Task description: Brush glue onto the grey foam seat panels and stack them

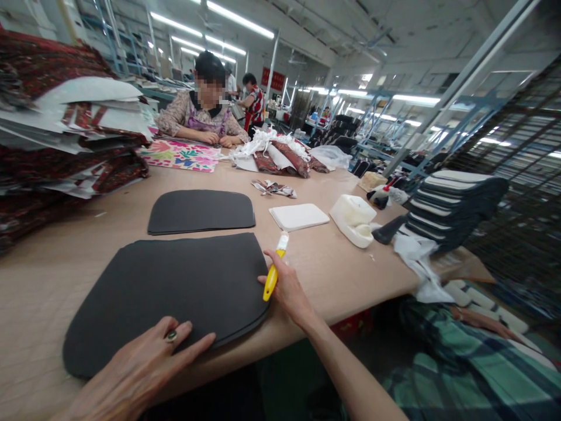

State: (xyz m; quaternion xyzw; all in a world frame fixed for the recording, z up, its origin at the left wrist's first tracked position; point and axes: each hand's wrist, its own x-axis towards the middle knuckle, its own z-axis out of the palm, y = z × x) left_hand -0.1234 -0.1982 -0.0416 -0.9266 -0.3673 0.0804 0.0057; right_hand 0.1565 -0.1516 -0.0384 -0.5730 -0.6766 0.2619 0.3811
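Note:
My left hand (pixel 149 356) rests on the near edge of a large dark grey panel (pixel 175 286) with rounded corners, its fingers apart; a ring shows on one finger. The panel seems to lie on others of the same shape. In my right hand (pixel 284 286) is a paintbrush (pixel 272 280) with a yellow handle and a white-coated tip pointing away from me. That hand is at the panel's right edge. Beyond lies a smaller stack of dark panels (pixel 201 211). To its right is a stack of white rectangular sheets (pixel 298 216), then a cut-open white plastic container (pixel 354 219).
Stacked red-patterned pieces (pixel 48 128) rise at the left. A co-worker (pixel 210 111) sits across the table (pixel 315 292) by floral fabric (pixel 179 155). Dark and white pads (pixel 451 204) are piled at the right edge. Someone's green plaid clothing (pixel 482 362) shows at lower right.

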